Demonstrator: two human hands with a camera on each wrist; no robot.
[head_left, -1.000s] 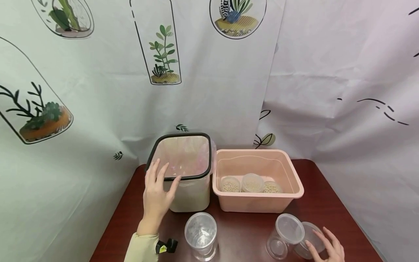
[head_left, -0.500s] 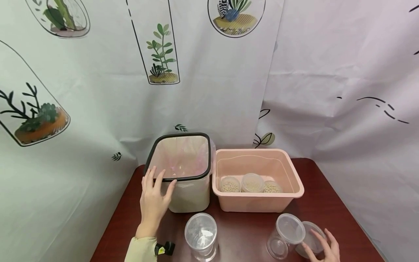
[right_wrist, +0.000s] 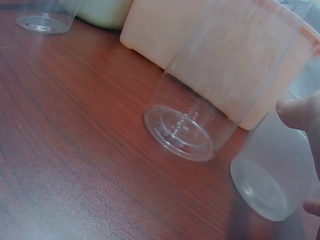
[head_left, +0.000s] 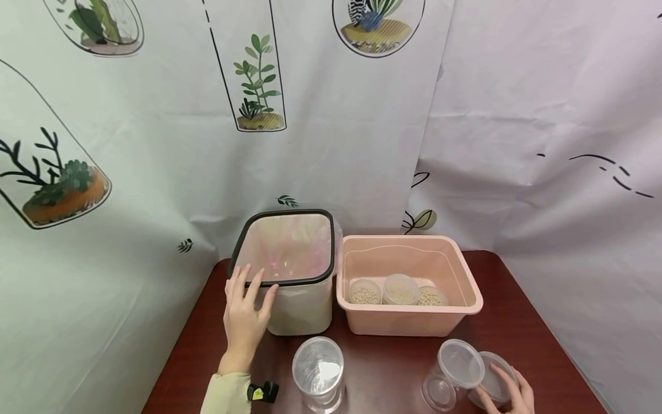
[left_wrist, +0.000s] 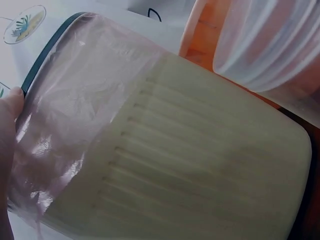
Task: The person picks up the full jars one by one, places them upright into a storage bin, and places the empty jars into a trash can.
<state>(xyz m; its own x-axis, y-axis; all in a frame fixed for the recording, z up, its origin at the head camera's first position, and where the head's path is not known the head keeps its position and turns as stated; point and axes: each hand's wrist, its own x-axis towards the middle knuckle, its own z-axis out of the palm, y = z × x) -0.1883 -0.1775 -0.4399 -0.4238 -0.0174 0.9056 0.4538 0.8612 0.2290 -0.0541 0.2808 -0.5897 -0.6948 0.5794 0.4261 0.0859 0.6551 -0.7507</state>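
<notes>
My left hand (head_left: 244, 325) is at the front left corner of a pale waste bin (head_left: 305, 310) lined with a thin plastic bag. Its thumb (left_wrist: 12, 102) touches the dark rim in the left wrist view, and its fingers are spread and relaxed. At the front right, my right hand (head_left: 509, 394) holds a short frosted plastic tub (head_left: 493, 374), thumb on one side and fingers on the other. Close beside that tub stands a tall clear plastic cup (right_wrist: 200, 100) with a lid. Another tall clear cup (head_left: 318, 368) stands in front of the bin.
A pink plastic basin (head_left: 408, 322) sits right of the bin. Inside it are three round tubs (head_left: 400, 289), at least two with pale beads or beans. The dark red wooden table (right_wrist: 75, 125) meets a printed cloth (head_left: 336, 161) behind and at the sides.
The right hand has moved left and closed its fingers around the short tub. The left hand has lowered slightly onto the bin's rim.
</notes>
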